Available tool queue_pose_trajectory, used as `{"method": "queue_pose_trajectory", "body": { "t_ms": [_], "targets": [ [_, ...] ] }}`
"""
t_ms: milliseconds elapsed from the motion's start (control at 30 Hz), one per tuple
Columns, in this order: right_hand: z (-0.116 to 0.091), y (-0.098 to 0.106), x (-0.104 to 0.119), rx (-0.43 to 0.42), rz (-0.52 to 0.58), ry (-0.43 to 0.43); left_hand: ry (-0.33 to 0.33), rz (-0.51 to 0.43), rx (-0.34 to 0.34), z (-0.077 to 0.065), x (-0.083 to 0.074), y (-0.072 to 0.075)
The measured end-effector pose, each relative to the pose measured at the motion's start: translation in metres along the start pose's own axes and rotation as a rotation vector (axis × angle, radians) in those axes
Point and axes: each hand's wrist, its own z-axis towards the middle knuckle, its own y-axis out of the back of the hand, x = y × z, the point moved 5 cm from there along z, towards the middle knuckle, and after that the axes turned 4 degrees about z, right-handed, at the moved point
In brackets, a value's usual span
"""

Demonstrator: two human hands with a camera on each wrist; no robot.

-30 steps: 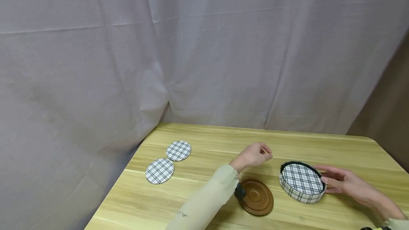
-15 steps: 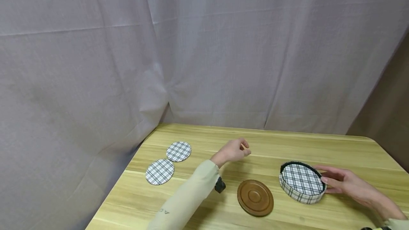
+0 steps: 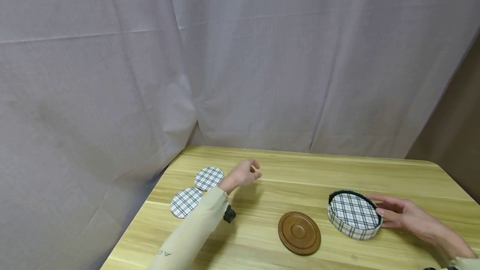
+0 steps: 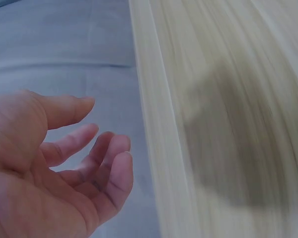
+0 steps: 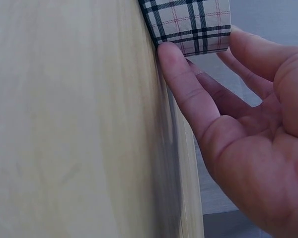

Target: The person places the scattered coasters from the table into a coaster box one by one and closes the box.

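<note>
My right hand (image 3: 408,216) grips the right side of a round plaid coaster holder (image 3: 355,233). A plaid coaster (image 3: 354,209) lies inside it, within a dark rim. In the right wrist view the thumb and fingers of the right hand (image 5: 248,129) sit against the plaid side wall (image 5: 193,25). Over the table's left half, my left hand (image 3: 241,174) hovers with loosely bent fingers and nothing in them. Two round plaid coasters, a far one (image 3: 208,178) and a near one (image 3: 184,203), lie on the left, partly covered by the left arm.
A round brown wooden disc (image 3: 299,233) with ringed grooves lies on the table between the arms. The wood-grain table (image 3: 300,170) ends at a grey curtain (image 3: 255,74) at the back and left. A black wrist camera (image 3: 229,213) hangs below the left sleeve.
My left hand has moved left from beside the holder, uncovering the wooden disc and coming in front of the two coasters. The right hand and holder have stayed in place.
</note>
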Motion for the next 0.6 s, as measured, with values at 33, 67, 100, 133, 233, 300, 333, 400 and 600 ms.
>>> {"method": "queue_pose_trajectory", "body": {
  "t_ms": [33,67,100,133,233,300,333,400,600],
  "targets": [
    [0.0,0.0,0.0,0.002,-0.002,0.001,0.004,0.002,-0.007,-0.001,0.004,0.003],
    [0.0,0.0,-0.001,0.003,-0.002,0.001,0.005,0.011,-0.017,-0.002,0.008,0.006],
    [0.0,0.0,-0.001,0.004,-0.001,0.001,0.007,0.025,-0.026,-0.003,0.012,0.008],
    [0.0,0.0,-0.002,0.002,-0.001,-0.001,0.009,0.041,-0.038,-0.003,0.015,0.011],
    [0.0,0.0,-0.002,0.002,0.002,0.002,0.022,0.097,-0.07,-0.006,0.028,0.019],
    [-0.001,0.0,-0.002,0.003,0.005,0.004,0.042,0.114,-0.082,-0.008,0.036,0.025],
    [0.0,-0.001,-0.003,0.004,0.008,0.005,0.052,0.116,-0.086,-0.01,0.04,0.028],
    [0.0,-0.001,-0.003,0.008,0.016,0.009,0.073,0.107,-0.089,-0.014,0.049,0.034],
    [0.004,-0.001,-0.002,-0.004,0.007,0.018,0.137,0.114,-0.126,-0.025,0.075,0.056]
  ]
}}
